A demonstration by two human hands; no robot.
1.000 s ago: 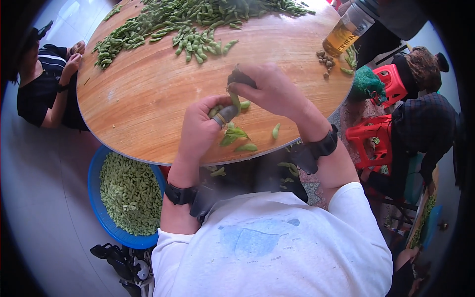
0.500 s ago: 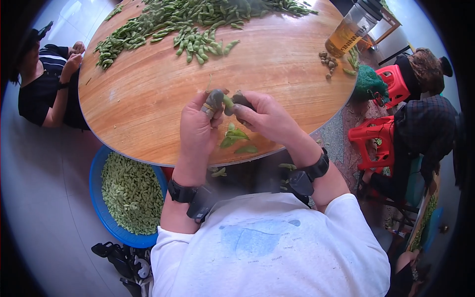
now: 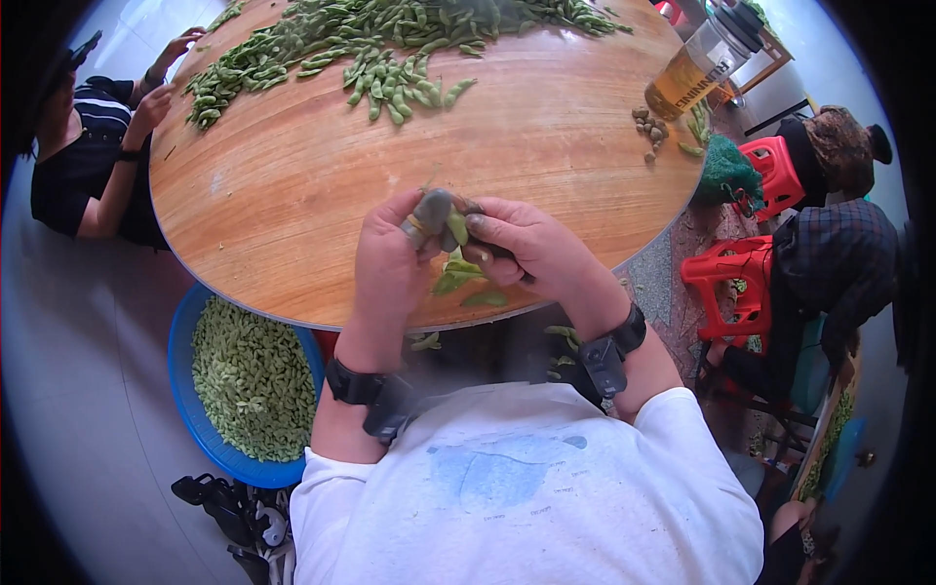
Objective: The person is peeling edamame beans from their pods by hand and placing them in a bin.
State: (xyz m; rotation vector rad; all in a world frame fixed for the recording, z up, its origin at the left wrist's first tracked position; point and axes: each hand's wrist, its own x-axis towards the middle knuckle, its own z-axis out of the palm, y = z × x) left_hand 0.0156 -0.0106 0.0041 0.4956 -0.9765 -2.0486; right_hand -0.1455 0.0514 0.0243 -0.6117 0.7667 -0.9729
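Over the near part of the round wooden table, both my hands meet around one green soybean pod. My left hand is closed on the pod, with a grey cover on its thumb. My right hand pinches the same pod from the other side; dark covering shows on its fingers. Just under the hands lie some empty green pods close to the table edge. A large heap of unshelled pods spreads over the far side, with a smaller cluster nearer me.
A blue basin of shelled beans stands on the floor at lower left. At far right are a bottle of amber drink and small brown lumps. Another person sits at left; red stools and people are at right.
My right hand has turned and drawn closer to the left, and the pod now points more downward between them. The person at left has stretched a hand up to the table edge.
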